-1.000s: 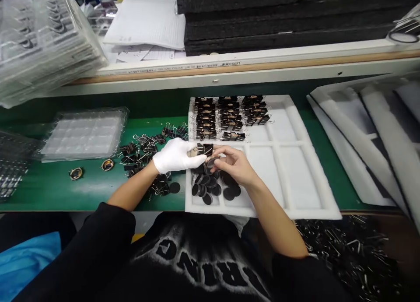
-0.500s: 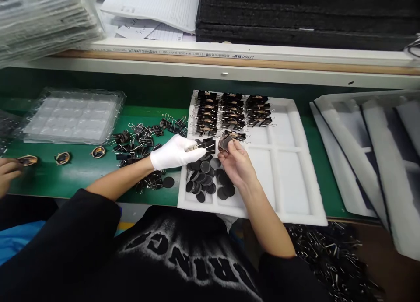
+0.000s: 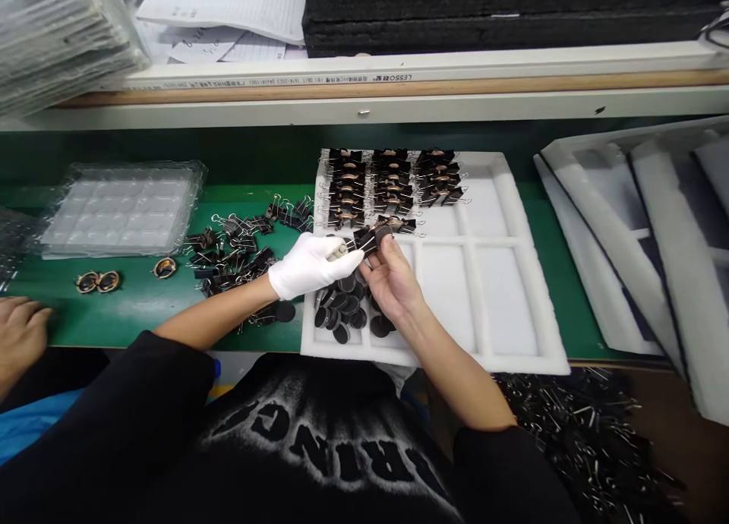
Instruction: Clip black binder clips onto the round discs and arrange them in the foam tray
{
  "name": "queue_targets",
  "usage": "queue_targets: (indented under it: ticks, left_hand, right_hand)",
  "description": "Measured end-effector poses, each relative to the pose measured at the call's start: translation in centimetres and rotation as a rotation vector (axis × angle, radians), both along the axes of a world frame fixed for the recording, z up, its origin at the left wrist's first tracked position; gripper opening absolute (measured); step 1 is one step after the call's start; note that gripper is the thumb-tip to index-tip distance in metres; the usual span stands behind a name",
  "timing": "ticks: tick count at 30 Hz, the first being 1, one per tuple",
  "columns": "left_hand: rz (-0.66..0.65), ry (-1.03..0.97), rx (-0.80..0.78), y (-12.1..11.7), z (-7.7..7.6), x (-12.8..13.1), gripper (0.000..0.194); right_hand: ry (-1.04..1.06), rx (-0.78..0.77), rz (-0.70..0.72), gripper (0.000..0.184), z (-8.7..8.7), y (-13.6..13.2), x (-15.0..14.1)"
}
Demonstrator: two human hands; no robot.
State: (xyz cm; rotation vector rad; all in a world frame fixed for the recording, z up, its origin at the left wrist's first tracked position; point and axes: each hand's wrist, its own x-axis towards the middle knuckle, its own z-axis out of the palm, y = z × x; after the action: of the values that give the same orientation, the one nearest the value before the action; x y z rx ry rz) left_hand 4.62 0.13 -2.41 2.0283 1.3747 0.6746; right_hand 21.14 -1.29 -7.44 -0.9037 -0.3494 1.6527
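Note:
My left hand (image 3: 310, 264), in a white glove, pinches a black binder clip (image 3: 364, 239) by its wire handles over the white foam tray (image 3: 495, 281). My bare right hand (image 3: 390, 277) meets it from the right, with its fingertips closed on a small round dark part (image 3: 383, 234) at the clip's mouth. Below both hands a pile of black discs (image 3: 345, 307) lies in the tray's near-left pocket. Rows of clipped assemblies (image 3: 392, 184) fill the far pockets.
Loose binder clips (image 3: 242, 247) lie scattered on the green bench left of the tray. A clear blister tray (image 3: 122, 209) and small copper-ringed parts (image 3: 98, 281) lie farther left. Another person's hand (image 3: 20, 334) rests at the left edge. White foam trays (image 3: 643, 228) are stacked at right.
My right hand has brought the round part back against the clip held in my left hand. The other person's hand has drawn back from the copper-ringed parts. The view has shifted.

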Motion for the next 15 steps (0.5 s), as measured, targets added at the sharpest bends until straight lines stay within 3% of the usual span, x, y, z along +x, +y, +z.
queue_targets:
  ticks: [12, 15]
  left_hand:
    - [-0.001, 0.0, -0.105, -0.3, 0.2, 0.5, 0.05]
    - [-0.112, 0.079, -0.164, 0.1, 1.1, -0.6, 0.046]
  right_hand:
    - [0.14, -0.017, -0.082, 0.024, 0.5, -0.3, -0.4]
    - [0.126, -0.006, -0.091, 0.02, 0.7, -0.2, -0.4]
